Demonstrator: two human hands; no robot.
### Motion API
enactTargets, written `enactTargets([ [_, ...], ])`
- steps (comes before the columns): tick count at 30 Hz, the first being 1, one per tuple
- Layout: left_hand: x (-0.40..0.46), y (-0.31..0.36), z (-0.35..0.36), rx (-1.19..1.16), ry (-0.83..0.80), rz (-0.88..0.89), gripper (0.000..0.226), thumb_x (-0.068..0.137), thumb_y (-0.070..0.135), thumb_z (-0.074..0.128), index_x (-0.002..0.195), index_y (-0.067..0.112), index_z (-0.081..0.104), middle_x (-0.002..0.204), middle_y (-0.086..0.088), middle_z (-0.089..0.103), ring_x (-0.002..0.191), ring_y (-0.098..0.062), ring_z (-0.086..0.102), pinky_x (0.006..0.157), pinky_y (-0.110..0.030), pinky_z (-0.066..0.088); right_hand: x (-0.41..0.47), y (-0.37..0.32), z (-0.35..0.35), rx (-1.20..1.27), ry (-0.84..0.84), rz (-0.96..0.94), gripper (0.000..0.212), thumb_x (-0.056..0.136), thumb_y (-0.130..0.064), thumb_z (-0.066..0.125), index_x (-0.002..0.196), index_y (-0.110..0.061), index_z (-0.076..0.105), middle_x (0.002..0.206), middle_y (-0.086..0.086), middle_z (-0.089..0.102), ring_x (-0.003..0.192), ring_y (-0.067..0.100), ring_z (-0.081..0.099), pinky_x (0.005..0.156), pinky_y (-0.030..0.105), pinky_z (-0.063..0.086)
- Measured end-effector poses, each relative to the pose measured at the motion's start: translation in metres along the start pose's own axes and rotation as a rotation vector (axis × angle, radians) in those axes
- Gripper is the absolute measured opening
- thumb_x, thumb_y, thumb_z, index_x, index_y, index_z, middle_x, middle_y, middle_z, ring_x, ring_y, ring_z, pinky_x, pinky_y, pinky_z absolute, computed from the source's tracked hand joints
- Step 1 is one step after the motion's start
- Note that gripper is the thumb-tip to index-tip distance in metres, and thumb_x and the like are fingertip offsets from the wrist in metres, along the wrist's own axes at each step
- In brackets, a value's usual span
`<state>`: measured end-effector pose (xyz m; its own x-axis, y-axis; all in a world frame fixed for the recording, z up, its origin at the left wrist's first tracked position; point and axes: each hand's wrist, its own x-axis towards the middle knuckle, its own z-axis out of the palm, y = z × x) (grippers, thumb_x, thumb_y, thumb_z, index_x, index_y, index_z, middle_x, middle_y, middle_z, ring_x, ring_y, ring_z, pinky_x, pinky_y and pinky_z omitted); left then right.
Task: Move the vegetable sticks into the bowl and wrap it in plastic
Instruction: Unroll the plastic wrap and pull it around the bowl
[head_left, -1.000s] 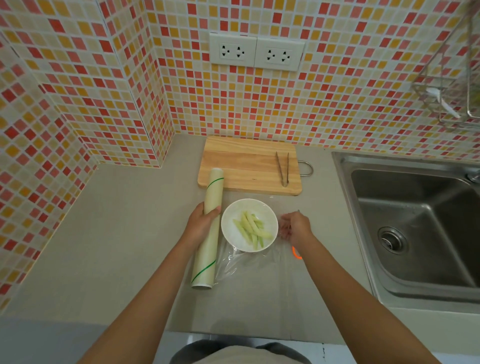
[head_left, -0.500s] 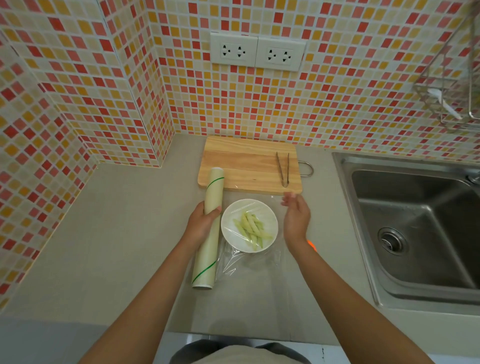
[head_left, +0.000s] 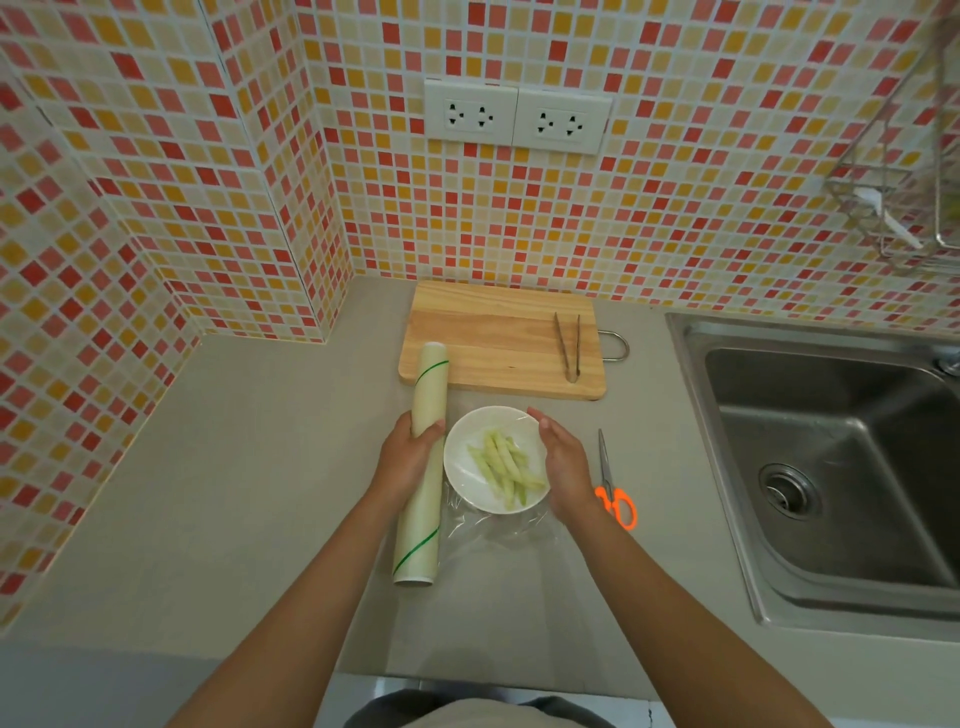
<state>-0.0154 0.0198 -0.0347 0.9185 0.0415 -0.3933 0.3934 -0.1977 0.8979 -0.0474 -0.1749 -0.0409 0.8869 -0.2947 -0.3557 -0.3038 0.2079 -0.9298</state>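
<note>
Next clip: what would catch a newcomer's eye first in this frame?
Probably the white bowl of pale green vegetable sticks at the centre of the grey counter, flanked by both hands. The left hand grips the plastic wrap roll left of it; the right hand lies open along its right rim. Behind, the red and yellow mosaic wall is loud, and orange-handled scissors lie right of the bowl.

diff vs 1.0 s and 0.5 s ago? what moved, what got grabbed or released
The right hand went from the counter right of the bowl, up toward the cutting board, then in against the bowl's right rim, fingers straight. That uncovers the orange-handled scissors. Nothing visibly grabbed or released. Unchanged: left hand gripping the plastic wrap roll, vegetable sticks in the bowl, tongs on the board.
</note>
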Motion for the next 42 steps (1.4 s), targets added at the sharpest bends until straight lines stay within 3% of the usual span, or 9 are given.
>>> enactTargets([
  [3, 0.002, 0.002, -0.005, 0.040, -0.010, 0.022, 0.037, 0.089, 0.036, 0.060, 0.119, 0.014, 0.059, 0.108, -0.008, 0.067, 0.093, -0.025, 0.066, 0.081, -0.041, 0.054, 0.002, 0.001, 0.001, -0.049, 0.021, -0.022, 0.032, 0.101, -0.014, 0.038, 0.115, -0.003, 0.064, 0.118, 0.020, 0.065, 0.110, 0.034, 0.061, 0.098, 0.047, 0.049],
  [9, 0.004, 0.001, -0.021, 0.095, 0.014, 0.024, 0.056, 0.089, 0.039, 0.062, 0.138, 0.016, 0.047, 0.125, -0.004, 0.058, 0.112, -0.027, 0.059, 0.097, -0.041, 0.048, 0.003, 0.004, 0.003, -0.104, 0.073, -0.069, 0.031, 0.101, -0.011, 0.037, 0.111, -0.003, 0.066, 0.111, 0.020, 0.067, 0.099, 0.028, 0.062, 0.093, 0.042, 0.050],
  [13, 0.003, 0.000, -0.027, 0.034, -0.030, 0.051, 0.033, 0.093, 0.031, 0.058, 0.121, 0.015, 0.063, 0.105, -0.008, 0.068, 0.091, -0.024, 0.063, 0.080, -0.036, 0.049, 0.003, 0.005, 0.003, -0.085, 0.077, -0.068, 0.032, 0.101, -0.012, 0.039, 0.112, -0.004, 0.066, 0.106, 0.016, 0.068, 0.095, 0.025, 0.063, 0.082, 0.034, 0.053],
  [18, 0.004, -0.001, -0.031, -0.022, -0.056, 0.046, 0.027, 0.096, 0.029, 0.053, 0.113, 0.012, 0.065, 0.100, -0.008, 0.067, 0.089, -0.023, 0.060, 0.082, -0.038, 0.046, 0.003, 0.006, 0.003, -0.080, 0.080, -0.065, 0.032, 0.101, -0.013, 0.039, 0.112, -0.005, 0.067, 0.103, 0.012, 0.068, 0.095, 0.023, 0.064, 0.085, 0.036, 0.052],
  [22, 0.007, -0.003, -0.035, -0.049, -0.047, 0.040, 0.026, 0.097, 0.029, 0.051, 0.116, 0.018, 0.065, 0.106, -0.005, 0.068, 0.092, -0.021, 0.060, 0.087, -0.039, 0.046, 0.002, 0.005, 0.003, -0.077, 0.082, -0.065, 0.032, 0.101, -0.015, 0.040, 0.112, -0.005, 0.068, 0.100, 0.009, 0.068, 0.086, 0.017, 0.064, 0.072, 0.023, 0.054],
  [28, 0.007, -0.002, -0.041, -0.078, -0.057, 0.035, 0.021, 0.098, 0.028, 0.049, 0.087, 0.033, 0.066, 0.088, 0.005, 0.069, 0.076, -0.014, 0.061, 0.073, -0.032, 0.048, 0.002, 0.004, 0.002, -0.098, 0.067, -0.077, 0.032, 0.100, -0.013, 0.039, 0.113, -0.003, 0.067, 0.102, 0.011, 0.068, 0.092, 0.021, 0.063, 0.075, 0.026, 0.053],
  [31, 0.006, -0.003, -0.043, -0.104, -0.063, 0.018, 0.021, 0.098, 0.029, 0.049, 0.088, 0.030, 0.067, 0.085, 0.003, 0.069, 0.072, -0.015, 0.061, 0.068, -0.030, 0.048, 0.003, 0.004, 0.000, -0.110, 0.053, -0.078, 0.033, 0.100, -0.012, 0.039, 0.114, -0.001, 0.066, 0.106, 0.014, 0.068, 0.095, 0.023, 0.062, 0.080, 0.032, 0.052],
  [37, 0.005, -0.007, -0.041, -0.134, -0.069, 0.020, 0.020, 0.099, 0.029, 0.048, 0.091, 0.028, 0.067, 0.084, -0.002, 0.067, 0.071, -0.019, 0.060, 0.075, -0.037, 0.048, 0.006, 0.000, 0.000, -0.132, 0.053, -0.071, 0.031, 0.099, -0.008, 0.040, 0.111, 0.001, 0.068, 0.109, 0.018, 0.068, 0.096, 0.025, 0.063, 0.086, 0.038, 0.051],
  [42, 0.004, -0.008, -0.038, -0.130, -0.061, 0.039, 0.019, 0.099, 0.027, 0.047, 0.099, 0.021, 0.065, 0.088, -0.006, 0.065, 0.074, -0.021, 0.058, 0.078, -0.037, 0.046, 0.009, -0.004, -0.001, -0.150, 0.072, -0.073, 0.027, 0.098, -0.007, 0.044, 0.111, -0.003, 0.068, 0.112, 0.014, 0.067, 0.096, 0.021, 0.061, 0.081, 0.030, 0.049],
])
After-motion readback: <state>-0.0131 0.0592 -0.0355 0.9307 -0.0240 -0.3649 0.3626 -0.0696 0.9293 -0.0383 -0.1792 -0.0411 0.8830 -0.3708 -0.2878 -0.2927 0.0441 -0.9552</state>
